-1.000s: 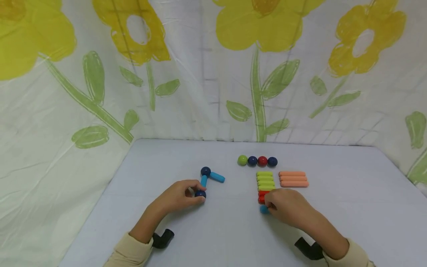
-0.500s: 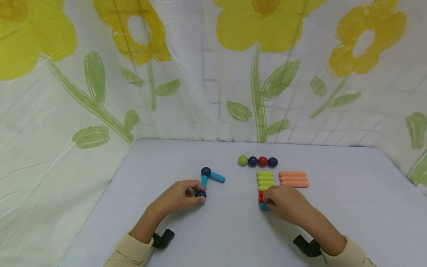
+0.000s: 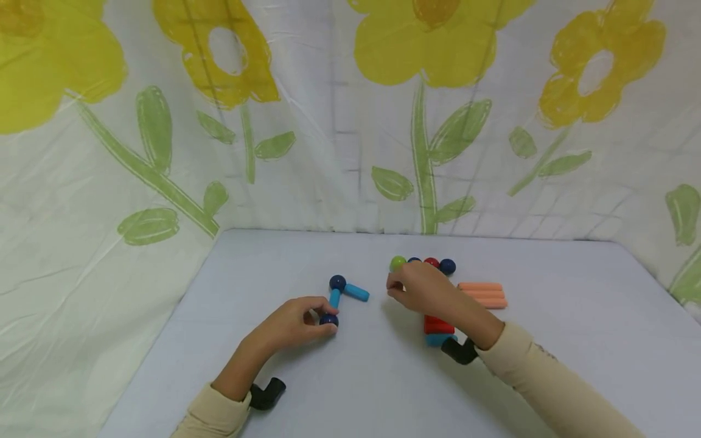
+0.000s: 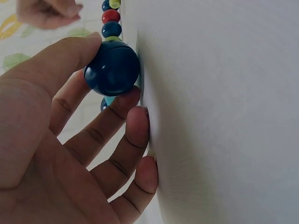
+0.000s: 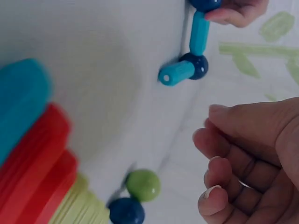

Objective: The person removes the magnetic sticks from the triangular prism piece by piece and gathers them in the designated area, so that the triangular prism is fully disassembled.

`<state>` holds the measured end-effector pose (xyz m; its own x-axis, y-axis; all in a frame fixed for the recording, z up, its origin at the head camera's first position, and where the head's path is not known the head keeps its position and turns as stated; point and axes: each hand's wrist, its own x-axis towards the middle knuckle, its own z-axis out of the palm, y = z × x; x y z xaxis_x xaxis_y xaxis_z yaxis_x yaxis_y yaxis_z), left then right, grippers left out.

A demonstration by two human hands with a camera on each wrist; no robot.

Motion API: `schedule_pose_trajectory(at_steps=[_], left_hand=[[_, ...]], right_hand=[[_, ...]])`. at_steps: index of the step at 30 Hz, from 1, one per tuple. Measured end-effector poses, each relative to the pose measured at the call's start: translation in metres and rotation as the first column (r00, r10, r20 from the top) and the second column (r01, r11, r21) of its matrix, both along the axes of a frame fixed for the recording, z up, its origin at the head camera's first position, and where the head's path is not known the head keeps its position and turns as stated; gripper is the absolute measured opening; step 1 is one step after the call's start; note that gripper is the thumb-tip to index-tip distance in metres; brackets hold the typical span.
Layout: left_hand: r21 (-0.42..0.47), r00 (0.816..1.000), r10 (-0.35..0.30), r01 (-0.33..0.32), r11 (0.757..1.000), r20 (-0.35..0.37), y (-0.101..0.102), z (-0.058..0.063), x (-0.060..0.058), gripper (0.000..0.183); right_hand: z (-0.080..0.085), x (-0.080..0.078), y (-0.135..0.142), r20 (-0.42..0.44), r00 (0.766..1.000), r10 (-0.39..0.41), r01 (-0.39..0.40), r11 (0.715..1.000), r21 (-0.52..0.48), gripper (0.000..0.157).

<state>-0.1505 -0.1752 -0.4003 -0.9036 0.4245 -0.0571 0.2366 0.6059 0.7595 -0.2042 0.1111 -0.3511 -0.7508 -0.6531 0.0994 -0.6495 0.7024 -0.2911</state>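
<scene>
My left hand pinches a dark blue ball between thumb and fingers, low at the tabletop. A blue stick runs from that ball to a second dark blue ball, from which another blue stick points right. My right hand is over the table with loosely curled fingers and nothing visible between them. It is nearest a row of balls, among them a green ball and a red ball. Its forearm passes above red sticks and a blue stick.
Orange sticks lie side by side at the right. Light green sticks sit beside the red ones, hidden by the right arm in the head view. A flowered cloth hangs behind the white table.
My right hand has left the blue stick, now lying against the red sticks, and moved up and left toward the balls. The left hand has stayed in place on its ball.
</scene>
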Motion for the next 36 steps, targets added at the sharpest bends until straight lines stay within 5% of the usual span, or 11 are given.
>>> schedule_pose_trajectory(at_steps=[10,19,24,30,36], left_hand=[[0.027,0.999,-0.027,0.027,0.999,-0.017,-0.001,0.001,0.001,0.019],[0.023,0.999,-0.030,0.031,0.999,-0.039,-0.001,0.004,0.001,0.020],[0.020,0.999,-0.025,0.025,0.999,-0.021,0.000,0.004,0.001,0.019],[0.012,0.999,-0.020,0.021,1.000,-0.027,0.000,0.002,0.002,0.019],[0.003,1.000,-0.009,0.009,1.000,-0.019,0.000,0.001,0.001,0.019]], right_hand=[[-0.020,-0.027,-0.067,0.081,0.996,-0.049,0.038,0.992,0.123,0.009],[-0.016,-0.020,-0.068,0.188,0.981,-0.045,0.023,0.993,0.119,0.025],[-0.014,0.000,-0.057,0.226,0.974,0.014,-0.050,0.987,0.155,0.031],[-0.009,0.045,-0.037,0.232,0.970,0.070,-0.120,0.970,0.210,0.030],[-0.007,0.080,-0.005,0.273,0.957,0.100,-0.147,0.976,0.160,0.031]])
